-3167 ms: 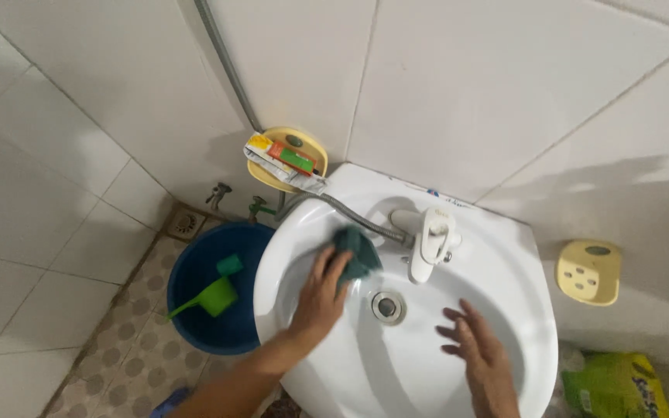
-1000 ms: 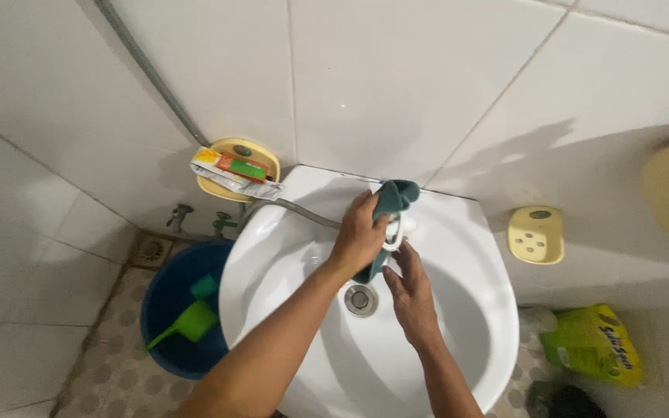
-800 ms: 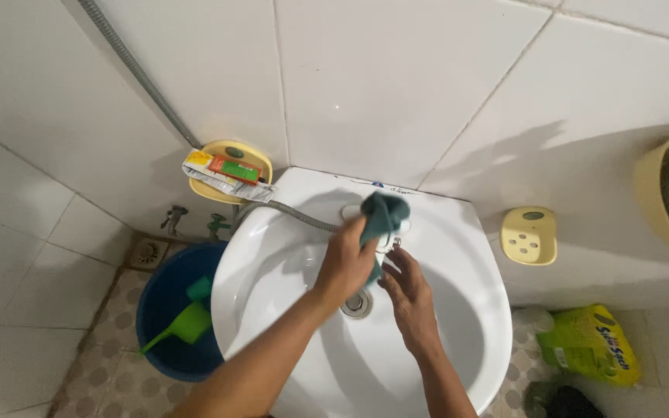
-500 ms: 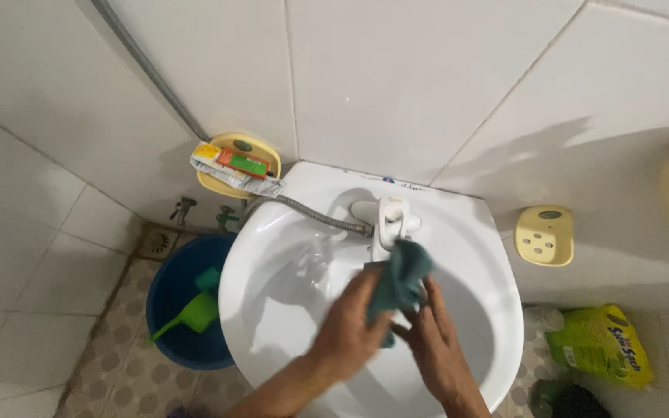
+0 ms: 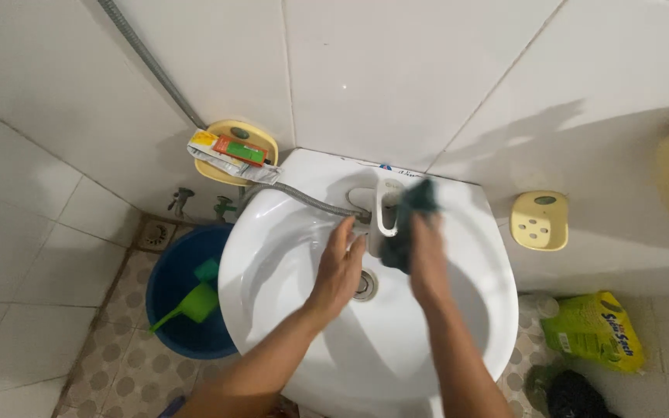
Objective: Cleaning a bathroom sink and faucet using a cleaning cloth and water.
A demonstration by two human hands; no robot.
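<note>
A white wall-mounted sink (image 5: 272,232) fills the middle of the view, with a white tap (image 5: 385,203) at its back and a metal drain (image 5: 366,285) in the bowl. My right hand (image 5: 427,259) grips a dark teal cloth (image 5: 413,209) and presses it against the right side of the tap. My left hand (image 5: 338,267) is empty, fingers stretched out, resting in the bowl just left of the tap and drain. A grey flexible hose (image 5: 296,197) runs from the tap base to the left.
A yellow wall soap dish (image 5: 234,151) holds flattened tubes at the left; another yellow dish (image 5: 539,220) hangs at the right. A blue bucket (image 5: 166,298) with a green scoop (image 5: 191,304) stands on the floor left. A green bag (image 5: 594,329) lies lower right.
The cloth has passed from my left hand to my right hand and moved up from the bowl to the tap's right side. My left hand now lies open in the bowl.
</note>
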